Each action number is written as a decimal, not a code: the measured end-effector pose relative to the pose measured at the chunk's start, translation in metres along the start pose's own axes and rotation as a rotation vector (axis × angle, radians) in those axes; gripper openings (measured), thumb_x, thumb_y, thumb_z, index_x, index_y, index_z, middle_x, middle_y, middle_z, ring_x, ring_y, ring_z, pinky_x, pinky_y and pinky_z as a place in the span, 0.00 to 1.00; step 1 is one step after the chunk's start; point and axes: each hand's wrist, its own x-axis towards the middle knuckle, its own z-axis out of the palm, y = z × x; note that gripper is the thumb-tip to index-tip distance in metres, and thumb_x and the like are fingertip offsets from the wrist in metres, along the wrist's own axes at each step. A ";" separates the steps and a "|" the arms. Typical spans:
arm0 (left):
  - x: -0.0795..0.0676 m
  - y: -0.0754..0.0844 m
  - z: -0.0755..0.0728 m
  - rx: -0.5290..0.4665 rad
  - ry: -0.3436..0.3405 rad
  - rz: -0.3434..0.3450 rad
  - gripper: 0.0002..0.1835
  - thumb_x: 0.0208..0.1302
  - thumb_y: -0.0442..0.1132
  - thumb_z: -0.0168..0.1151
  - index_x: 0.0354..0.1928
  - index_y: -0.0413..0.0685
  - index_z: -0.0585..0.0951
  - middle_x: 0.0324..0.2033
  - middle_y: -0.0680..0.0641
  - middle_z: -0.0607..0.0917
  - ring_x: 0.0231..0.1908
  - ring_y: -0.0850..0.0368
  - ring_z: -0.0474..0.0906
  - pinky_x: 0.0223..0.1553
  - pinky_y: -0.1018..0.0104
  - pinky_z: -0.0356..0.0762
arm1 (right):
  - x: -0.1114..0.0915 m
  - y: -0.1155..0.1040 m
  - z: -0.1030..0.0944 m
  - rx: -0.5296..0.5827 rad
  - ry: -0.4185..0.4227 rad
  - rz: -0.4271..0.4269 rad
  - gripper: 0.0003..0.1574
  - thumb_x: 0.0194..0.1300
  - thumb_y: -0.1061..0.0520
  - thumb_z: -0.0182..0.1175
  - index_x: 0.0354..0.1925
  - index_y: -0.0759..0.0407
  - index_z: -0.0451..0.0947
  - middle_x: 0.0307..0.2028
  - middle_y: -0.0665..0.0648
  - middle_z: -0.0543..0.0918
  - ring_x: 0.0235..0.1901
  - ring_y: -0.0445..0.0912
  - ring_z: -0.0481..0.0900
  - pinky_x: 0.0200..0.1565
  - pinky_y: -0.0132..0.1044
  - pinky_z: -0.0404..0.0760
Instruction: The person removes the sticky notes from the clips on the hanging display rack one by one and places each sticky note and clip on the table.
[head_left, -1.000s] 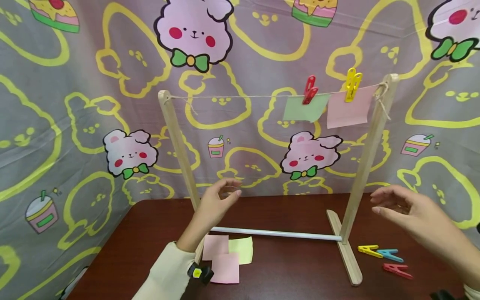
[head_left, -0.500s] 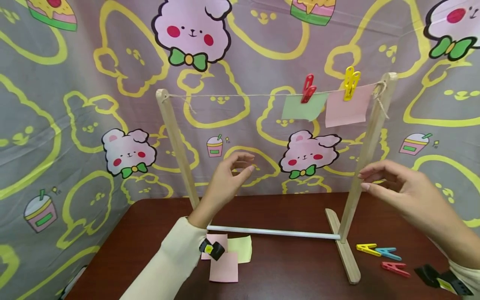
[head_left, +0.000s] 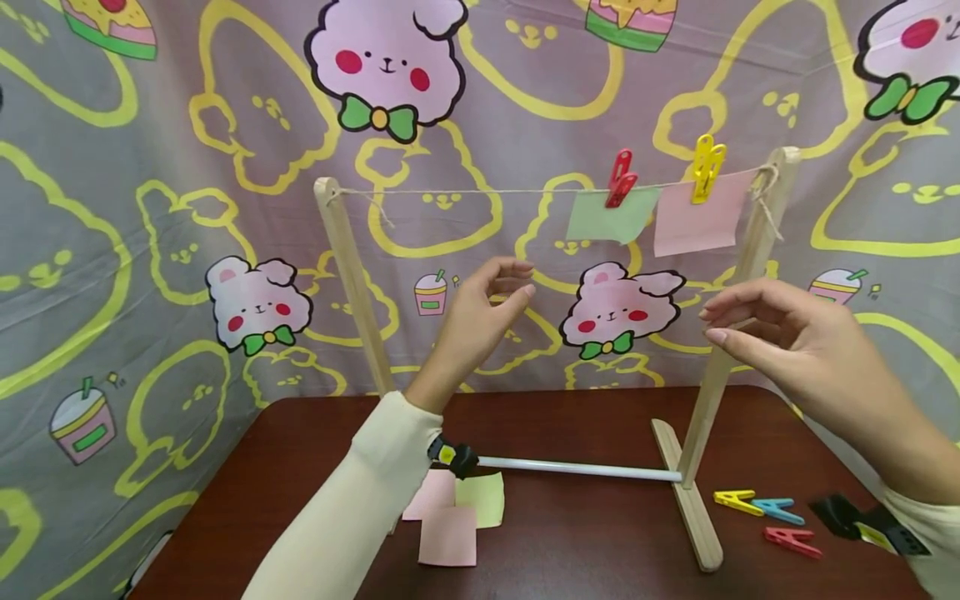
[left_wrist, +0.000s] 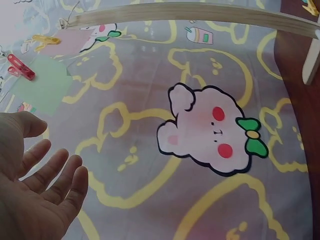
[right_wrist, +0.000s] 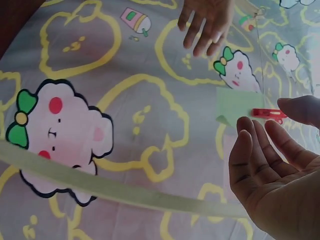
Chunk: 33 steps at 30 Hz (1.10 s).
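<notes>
My left hand [head_left: 487, 310] is raised in front of the wooden rack, its fingers loosely bent and nothing between them. To its upper right a green paper [head_left: 611, 218] hangs from the string [head_left: 465, 192], held by a red clothespin [head_left: 621, 179]. Beside that paper hangs a pink paper [head_left: 697, 221] under a yellow clothespin [head_left: 707, 169]. My right hand [head_left: 787, 342], also holding nothing, overlaps the right post [head_left: 712, 408] in the head view, with fingers relaxed and below the pink paper. The left wrist view shows the left palm [left_wrist: 40, 185] below the green paper [left_wrist: 45, 87].
On the dark red table [head_left: 585, 542] lie pink and yellow paper squares [head_left: 448, 537] at the left front. Several clothespins, including a blue one [head_left: 780, 509] and a red one [head_left: 792, 541], lie right of the rack's foot [head_left: 697, 525]. A white bar [head_left: 577, 468] joins the posts low down.
Both hands have risen from near table height towards the string. The left has also moved right and the right has moved left. The hanging papers and the clothespins stay where they were.
</notes>
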 end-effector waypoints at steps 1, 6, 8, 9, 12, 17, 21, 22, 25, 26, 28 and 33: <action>0.002 0.002 0.000 -0.007 -0.001 0.001 0.15 0.74 0.39 0.64 0.59 0.46 0.81 0.57 0.48 0.86 0.57 0.53 0.84 0.58 0.56 0.84 | 0.001 -0.002 0.000 0.002 0.001 -0.006 0.16 0.68 0.65 0.69 0.52 0.53 0.83 0.46 0.41 0.88 0.40 0.30 0.87 0.41 0.18 0.81; 0.011 0.012 0.000 -0.066 -0.012 0.003 0.17 0.74 0.36 0.63 0.63 0.45 0.79 0.60 0.47 0.84 0.58 0.52 0.83 0.60 0.56 0.83 | 0.007 -0.010 0.002 0.036 0.000 -0.043 0.17 0.67 0.68 0.68 0.53 0.55 0.83 0.48 0.44 0.87 0.41 0.31 0.88 0.43 0.18 0.81; 0.015 0.016 0.000 -0.076 -0.018 0.005 0.18 0.75 0.37 0.63 0.63 0.46 0.78 0.61 0.47 0.84 0.58 0.52 0.83 0.59 0.57 0.83 | 0.009 -0.012 0.002 0.044 0.002 -0.047 0.17 0.68 0.68 0.68 0.53 0.56 0.83 0.47 0.44 0.88 0.41 0.31 0.88 0.43 0.19 0.82; 0.016 0.018 0.000 -0.075 -0.020 0.005 0.18 0.75 0.38 0.63 0.64 0.46 0.78 0.61 0.48 0.83 0.58 0.52 0.83 0.59 0.57 0.84 | 0.009 -0.014 0.002 0.045 0.004 -0.046 0.17 0.68 0.68 0.68 0.53 0.56 0.83 0.47 0.44 0.88 0.41 0.31 0.88 0.43 0.19 0.82; 0.022 0.023 0.002 -0.079 -0.021 0.012 0.19 0.74 0.38 0.64 0.65 0.47 0.78 0.62 0.48 0.83 0.59 0.52 0.82 0.59 0.58 0.83 | 0.012 -0.017 0.002 0.032 0.008 -0.033 0.16 0.69 0.64 0.69 0.53 0.54 0.83 0.46 0.43 0.89 0.41 0.32 0.88 0.41 0.19 0.81; 0.034 0.028 0.009 -0.119 -0.029 -0.006 0.21 0.73 0.36 0.64 0.66 0.46 0.78 0.63 0.46 0.83 0.61 0.51 0.82 0.60 0.60 0.83 | 0.018 -0.024 0.003 0.009 0.020 -0.022 0.16 0.69 0.61 0.70 0.53 0.51 0.83 0.46 0.43 0.88 0.41 0.32 0.88 0.41 0.19 0.80; 0.040 0.031 0.016 -0.143 -0.048 -0.018 0.21 0.74 0.36 0.64 0.66 0.45 0.77 0.64 0.45 0.83 0.61 0.47 0.82 0.60 0.58 0.83 | 0.022 -0.029 0.002 0.033 0.033 -0.040 0.16 0.68 0.63 0.70 0.53 0.54 0.83 0.48 0.45 0.88 0.42 0.32 0.88 0.42 0.19 0.81; 0.041 0.031 0.017 -0.145 -0.050 -0.017 0.21 0.74 0.36 0.64 0.66 0.46 0.78 0.63 0.45 0.83 0.61 0.47 0.82 0.59 0.58 0.84 | 0.023 -0.031 0.002 0.039 0.036 -0.047 0.16 0.68 0.63 0.70 0.53 0.54 0.83 0.48 0.45 0.87 0.42 0.32 0.88 0.42 0.19 0.81; 0.043 0.034 0.020 -0.133 -0.056 -0.017 0.19 0.74 0.37 0.63 0.65 0.47 0.79 0.62 0.45 0.84 0.59 0.49 0.83 0.58 0.58 0.84 | 0.026 -0.035 0.002 0.071 0.047 -0.073 0.16 0.67 0.65 0.70 0.53 0.57 0.83 0.47 0.46 0.88 0.41 0.33 0.88 0.42 0.20 0.82; 0.043 0.034 0.020 -0.126 -0.055 -0.017 0.19 0.74 0.37 0.64 0.64 0.48 0.79 0.61 0.46 0.85 0.58 0.50 0.84 0.56 0.58 0.84 | 0.028 -0.036 0.001 0.075 0.053 -0.082 0.16 0.67 0.65 0.69 0.53 0.58 0.83 0.46 0.46 0.89 0.40 0.33 0.88 0.42 0.20 0.82; 0.044 0.035 0.021 -0.124 -0.054 -0.015 0.18 0.74 0.37 0.64 0.63 0.47 0.80 0.59 0.46 0.85 0.57 0.51 0.84 0.55 0.59 0.84 | 0.032 -0.039 0.001 0.085 0.064 -0.097 0.15 0.68 0.65 0.69 0.52 0.59 0.83 0.45 0.46 0.89 0.40 0.34 0.89 0.41 0.20 0.82; 0.047 0.037 0.023 -0.155 -0.051 -0.009 0.17 0.73 0.35 0.65 0.61 0.44 0.81 0.57 0.44 0.87 0.55 0.52 0.86 0.54 0.60 0.85 | 0.045 -0.046 -0.002 0.136 0.071 -0.113 0.15 0.69 0.65 0.68 0.53 0.62 0.83 0.45 0.48 0.90 0.41 0.36 0.89 0.42 0.21 0.84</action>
